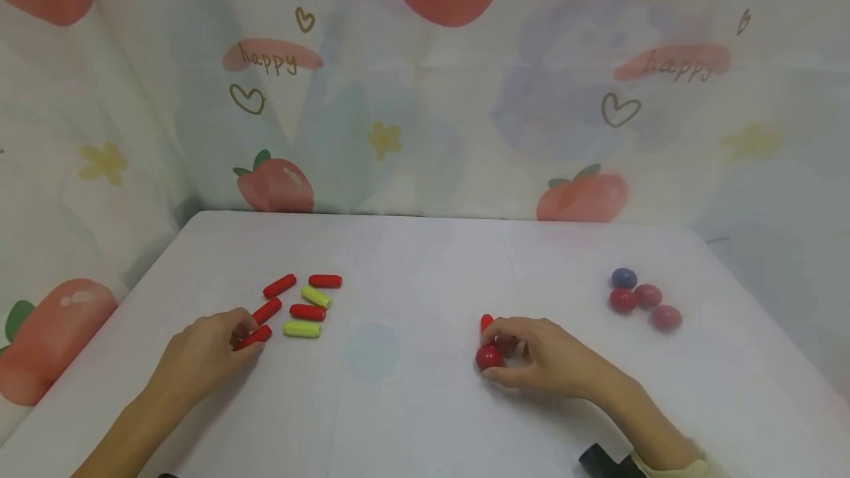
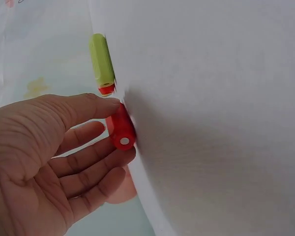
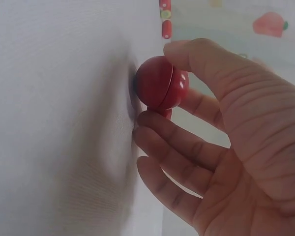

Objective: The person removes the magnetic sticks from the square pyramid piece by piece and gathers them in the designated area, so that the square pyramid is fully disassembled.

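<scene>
My left hand point(image 1: 202, 352) pinches a red stick point(image 1: 255, 336) between thumb and fingers on the white table at the left. In the left wrist view that red stick point(image 2: 122, 130) shows a pale round spot on its end. Just beyond lie more red sticks point(image 1: 280, 285) and two yellow-green sticks point(image 1: 302, 329). Right of centre, my right hand point(image 1: 544, 356) holds a shiny red ball point(image 1: 488, 358) by thumb and fingers. A seam runs round the ball point(image 3: 157, 83) in the right wrist view. Behind it a red piece point(image 1: 487, 321) shows partly; whether they are joined I cannot tell.
At the table's point(image 1: 412, 426) far right sit a blue ball point(image 1: 624, 278) and several red balls point(image 1: 623, 300) close together. A patterned curtain point(image 1: 432, 131) hangs behind the table and along its sides. A black object point(image 1: 607, 461) shows by the right sleeve.
</scene>
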`<state>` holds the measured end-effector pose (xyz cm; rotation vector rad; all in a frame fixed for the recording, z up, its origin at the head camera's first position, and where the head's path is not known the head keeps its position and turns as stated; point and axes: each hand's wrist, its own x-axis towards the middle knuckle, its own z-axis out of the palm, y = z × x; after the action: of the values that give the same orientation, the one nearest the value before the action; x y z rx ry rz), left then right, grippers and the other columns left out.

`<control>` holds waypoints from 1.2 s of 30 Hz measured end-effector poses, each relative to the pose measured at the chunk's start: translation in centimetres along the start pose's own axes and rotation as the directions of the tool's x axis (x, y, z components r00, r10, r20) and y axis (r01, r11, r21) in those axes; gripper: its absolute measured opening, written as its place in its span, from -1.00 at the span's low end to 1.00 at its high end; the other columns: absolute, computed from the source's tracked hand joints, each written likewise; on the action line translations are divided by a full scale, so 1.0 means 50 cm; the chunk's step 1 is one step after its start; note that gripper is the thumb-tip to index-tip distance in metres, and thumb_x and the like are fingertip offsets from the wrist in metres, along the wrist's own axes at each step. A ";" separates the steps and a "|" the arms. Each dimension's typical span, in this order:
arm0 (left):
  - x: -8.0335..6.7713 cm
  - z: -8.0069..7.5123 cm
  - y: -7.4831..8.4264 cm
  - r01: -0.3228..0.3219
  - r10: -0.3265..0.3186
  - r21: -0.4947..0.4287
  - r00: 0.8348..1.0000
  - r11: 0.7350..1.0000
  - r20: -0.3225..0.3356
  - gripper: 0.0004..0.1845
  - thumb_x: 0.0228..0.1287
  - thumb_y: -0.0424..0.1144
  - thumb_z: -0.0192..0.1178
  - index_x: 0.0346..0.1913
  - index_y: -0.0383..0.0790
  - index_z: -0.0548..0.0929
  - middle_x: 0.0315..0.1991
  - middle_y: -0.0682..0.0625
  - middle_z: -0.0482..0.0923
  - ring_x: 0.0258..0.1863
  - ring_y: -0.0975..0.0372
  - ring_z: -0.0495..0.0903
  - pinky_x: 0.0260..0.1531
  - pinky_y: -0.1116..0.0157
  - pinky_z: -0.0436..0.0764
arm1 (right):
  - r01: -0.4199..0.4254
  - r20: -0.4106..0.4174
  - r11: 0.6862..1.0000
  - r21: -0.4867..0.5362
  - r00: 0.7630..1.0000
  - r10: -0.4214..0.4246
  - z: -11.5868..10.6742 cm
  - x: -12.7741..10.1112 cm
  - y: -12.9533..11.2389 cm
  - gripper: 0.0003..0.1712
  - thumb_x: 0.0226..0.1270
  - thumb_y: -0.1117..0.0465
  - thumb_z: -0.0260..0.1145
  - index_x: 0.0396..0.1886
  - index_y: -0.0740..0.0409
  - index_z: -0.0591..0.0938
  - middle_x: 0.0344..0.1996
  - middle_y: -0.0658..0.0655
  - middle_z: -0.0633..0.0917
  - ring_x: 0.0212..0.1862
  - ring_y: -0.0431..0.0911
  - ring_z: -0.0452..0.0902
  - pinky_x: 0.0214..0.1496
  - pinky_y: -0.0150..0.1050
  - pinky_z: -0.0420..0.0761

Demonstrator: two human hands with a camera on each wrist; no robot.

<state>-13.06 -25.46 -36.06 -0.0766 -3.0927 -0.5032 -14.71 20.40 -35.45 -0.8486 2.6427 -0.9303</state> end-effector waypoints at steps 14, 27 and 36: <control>-0.017 0.032 0.181 -0.274 0.258 -0.139 0.958 0.952 -0.122 -0.71 0.07 -0.12 0.58 -0.17 -0.02 0.71 -0.31 0.14 0.72 -0.32 0.28 0.68 -0.34 0.34 0.65 | 0.026 -0.019 0.999 -0.024 0.999 -0.026 -0.003 -0.004 0.008 -0.67 0.19 0.21 0.53 -0.06 -0.14 0.70 -0.27 -0.24 0.65 -0.20 -0.26 0.54 -0.15 -0.30 0.61; 0.062 0.123 0.367 -0.505 0.535 -0.259 0.843 0.823 0.056 -0.70 0.18 -0.13 0.50 -0.09 -0.14 0.69 -0.25 0.06 0.72 -0.28 0.27 0.63 -0.23 0.33 0.63 | 0.024 0.027 0.999 -0.024 0.999 -0.023 -0.002 -0.008 0.010 -0.63 0.17 0.28 0.50 -0.10 -0.18 0.62 -0.26 -0.25 0.65 -0.16 -0.25 0.54 -0.11 -0.30 0.62; 0.082 0.141 0.394 -0.468 0.517 -0.350 0.855 0.811 0.054 -0.73 0.15 -0.18 0.52 -0.13 -0.11 0.71 -0.28 0.10 0.72 -0.28 0.28 0.62 -0.24 0.40 0.59 | 0.158 -0.033 0.986 0.058 0.987 -0.156 -0.007 -0.004 0.016 -0.53 0.13 0.41 0.49 -0.05 -0.11 0.60 -0.18 -0.20 0.68 -0.12 -0.26 0.62 0.07 -0.27 0.67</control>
<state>-16.19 -4.37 -36.42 -0.9350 -2.8973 -0.9999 -15.04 21.18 -35.70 -1.0484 2.5864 -1.0623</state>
